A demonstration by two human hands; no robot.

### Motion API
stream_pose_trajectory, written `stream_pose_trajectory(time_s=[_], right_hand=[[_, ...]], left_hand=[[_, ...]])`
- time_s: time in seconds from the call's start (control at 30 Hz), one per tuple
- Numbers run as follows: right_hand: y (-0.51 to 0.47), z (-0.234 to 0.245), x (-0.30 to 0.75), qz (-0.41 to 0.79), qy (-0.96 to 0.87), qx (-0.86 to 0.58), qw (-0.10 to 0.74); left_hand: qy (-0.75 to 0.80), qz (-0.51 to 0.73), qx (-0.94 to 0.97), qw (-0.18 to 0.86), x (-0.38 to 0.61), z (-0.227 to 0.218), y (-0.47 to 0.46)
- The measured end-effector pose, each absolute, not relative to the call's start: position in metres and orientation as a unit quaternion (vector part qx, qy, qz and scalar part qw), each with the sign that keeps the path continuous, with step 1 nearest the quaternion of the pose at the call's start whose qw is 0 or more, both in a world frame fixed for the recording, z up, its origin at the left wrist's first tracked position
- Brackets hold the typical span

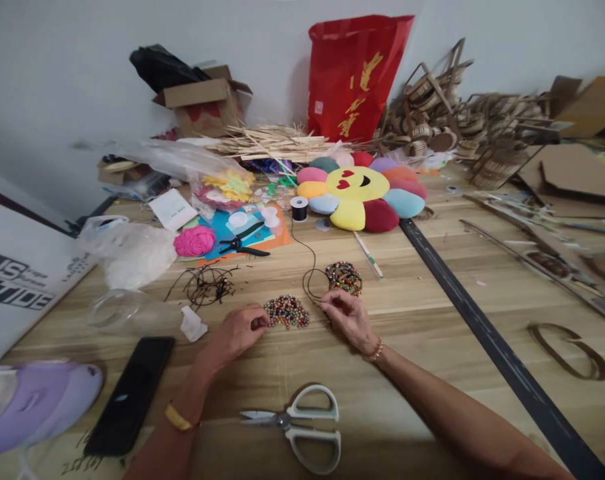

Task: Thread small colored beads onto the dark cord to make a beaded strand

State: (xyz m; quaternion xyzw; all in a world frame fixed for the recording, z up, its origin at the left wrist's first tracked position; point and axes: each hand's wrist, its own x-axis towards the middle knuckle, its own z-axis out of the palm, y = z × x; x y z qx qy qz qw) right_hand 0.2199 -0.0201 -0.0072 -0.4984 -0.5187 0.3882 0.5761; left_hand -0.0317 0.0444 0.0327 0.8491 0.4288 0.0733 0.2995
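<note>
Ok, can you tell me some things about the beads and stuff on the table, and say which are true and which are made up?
1. The left hand touches a pile of beads. True.
2. The right hand holds the scissors. False: they lie alone near the table edge; the right fingers pinch a black cord.
3. The cord runs to a spool. True.
4. The phone lies right of the scissors. False: it lies to their left.
5. The flower pillow shows a frown. False: it smiles.
</note>
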Motion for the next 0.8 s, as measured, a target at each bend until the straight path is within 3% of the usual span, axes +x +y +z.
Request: stream_pose_trajectory(time_s=[0.43, 0.8], right_hand=[[-0.019, -0.007, 0.220, 0.396, -0.518, -0.501, 0.569], [-0.018, -0.006, 0.220, 0.418, -0.501, -0.501, 0.569]], left_hand=[[0.427, 0.101, 0.853, 0.283, -0.021, 0.035, 0.040], [0.487, 0.339, 0.745, 0.305, -0.026, 0.015, 0.051]])
